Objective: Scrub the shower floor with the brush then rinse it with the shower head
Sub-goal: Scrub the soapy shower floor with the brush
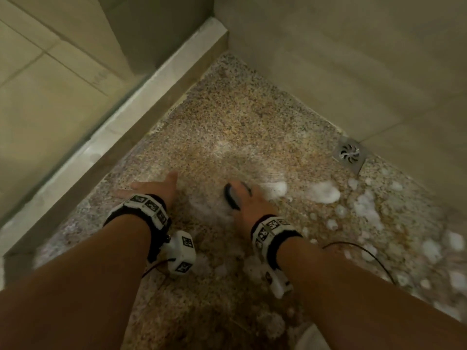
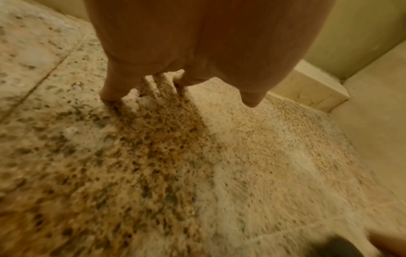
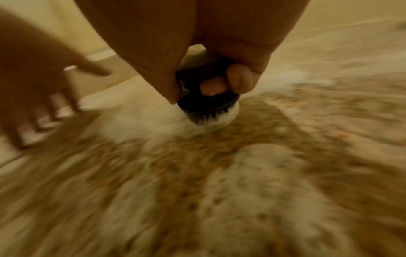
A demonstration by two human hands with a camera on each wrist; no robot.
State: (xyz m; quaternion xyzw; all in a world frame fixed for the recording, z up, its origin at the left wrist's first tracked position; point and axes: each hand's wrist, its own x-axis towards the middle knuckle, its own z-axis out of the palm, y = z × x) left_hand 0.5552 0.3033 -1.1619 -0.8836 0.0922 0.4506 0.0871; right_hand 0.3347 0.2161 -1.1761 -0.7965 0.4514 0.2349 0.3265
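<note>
Right hand (image 1: 249, 198) fingers grip brush (image 3: 206, 97) on foamy shower floor (image 1: 227, 122) — left hand (image 1: 154, 189) fingers spread, flat.

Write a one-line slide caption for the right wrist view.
Right hand grips a black brush, its bristles in white foam on the speckled shower floor.

Ahead of both hands the shower floor (image 1: 227, 117) lies open up to the corner. The raised curb (image 1: 141, 102) bounds it on the left, the tiled wall (image 1: 341, 66) on the right, where the drain (image 1: 350, 154) sits flush.
</note>
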